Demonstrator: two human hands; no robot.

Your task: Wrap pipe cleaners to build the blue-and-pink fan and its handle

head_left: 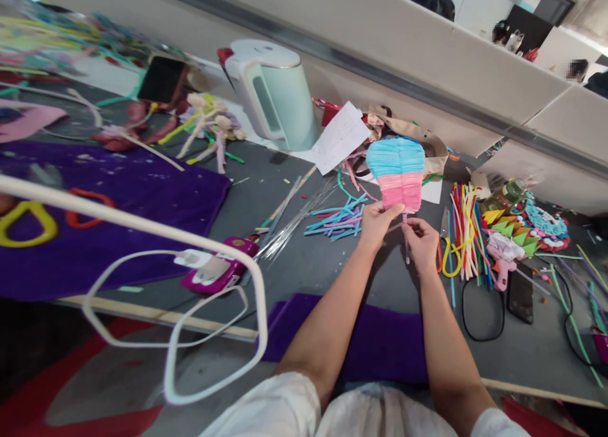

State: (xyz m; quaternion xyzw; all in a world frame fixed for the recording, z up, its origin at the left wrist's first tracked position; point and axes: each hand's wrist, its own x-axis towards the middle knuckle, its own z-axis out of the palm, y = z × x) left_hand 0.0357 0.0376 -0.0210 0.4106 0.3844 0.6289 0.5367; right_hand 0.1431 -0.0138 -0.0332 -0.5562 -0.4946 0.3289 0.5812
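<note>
Two-hand hold, blue-and-pink fuzzy paddle (399, 166) above the desk.
Left hand (377, 225) pinched closed on its pink base; right hand (420, 242) fingertips closed on the thin stem (406, 234) below. Risk: uneven pull bends the stem or skews the rows; scissors (449, 253) near right wrist could snag.

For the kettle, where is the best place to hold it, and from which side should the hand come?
Best by the upright handle, coming from the left and near side. The kettle stands upright, and the handle faces that way, with an opening for fingers. Its wide, round body looks harder to grip.
</note>
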